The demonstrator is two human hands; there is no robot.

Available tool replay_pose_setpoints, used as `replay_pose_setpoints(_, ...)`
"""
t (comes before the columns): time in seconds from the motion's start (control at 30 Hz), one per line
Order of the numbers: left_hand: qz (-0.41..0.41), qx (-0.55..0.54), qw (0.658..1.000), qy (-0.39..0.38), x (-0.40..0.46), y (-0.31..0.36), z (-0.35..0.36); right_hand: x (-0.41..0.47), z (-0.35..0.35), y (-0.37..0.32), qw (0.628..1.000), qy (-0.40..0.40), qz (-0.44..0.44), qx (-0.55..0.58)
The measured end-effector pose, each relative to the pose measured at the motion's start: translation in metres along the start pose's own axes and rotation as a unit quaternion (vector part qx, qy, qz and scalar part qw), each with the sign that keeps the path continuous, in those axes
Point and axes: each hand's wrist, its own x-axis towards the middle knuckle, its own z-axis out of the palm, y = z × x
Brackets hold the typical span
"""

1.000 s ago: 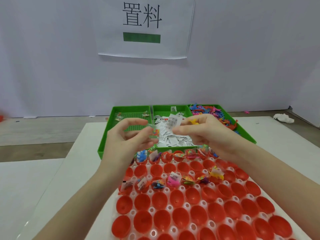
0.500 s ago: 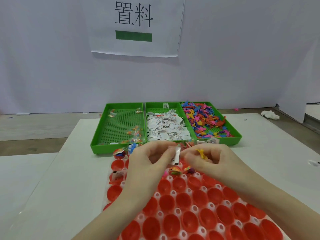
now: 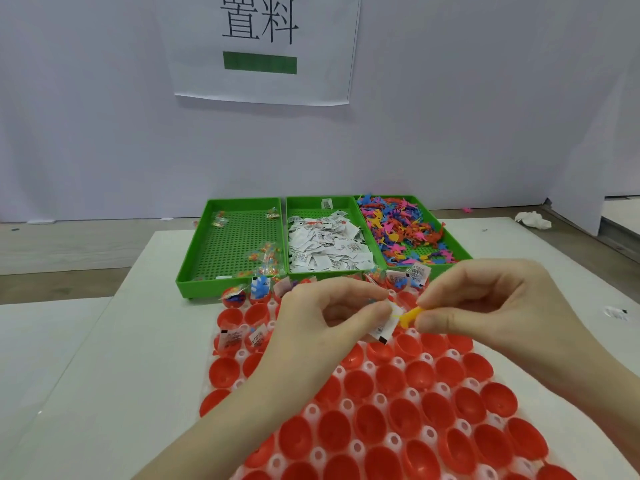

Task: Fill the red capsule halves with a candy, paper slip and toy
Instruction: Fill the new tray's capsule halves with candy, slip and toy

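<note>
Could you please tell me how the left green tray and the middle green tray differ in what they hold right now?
The left green tray holds only a few scattered candy packets, so its perforated floor shows. The middle green tray is heaped with white paper slips, which hide most of its floor. The candy packets are clear with colourful contents; the paper slips are white with dark print. Both trays are green and stand side by side on the white table.
</note>
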Motion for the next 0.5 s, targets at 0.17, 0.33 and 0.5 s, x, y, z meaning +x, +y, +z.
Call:
replay_pose_setpoints(0.17,0.008,0.026,0.999,-0.022,0.0,0.006,0.001,0.001,0.002,-0.006,0.999,-0.001,-0.02,-0.032)
replay_pose_setpoints(0.33,0.028,0.027,0.999,-0.023,-0.003,0.006,0.005,-0.001,0.008,-0.004,0.999,0.026,-0.016,-0.008)
replay_pose_setpoints(0.5,-0.002,-0.062,0.998,-0.009,-0.003,0.007,0.006,-0.002,0.011,-0.004,0.999,0.041,-0.018,-0.025)
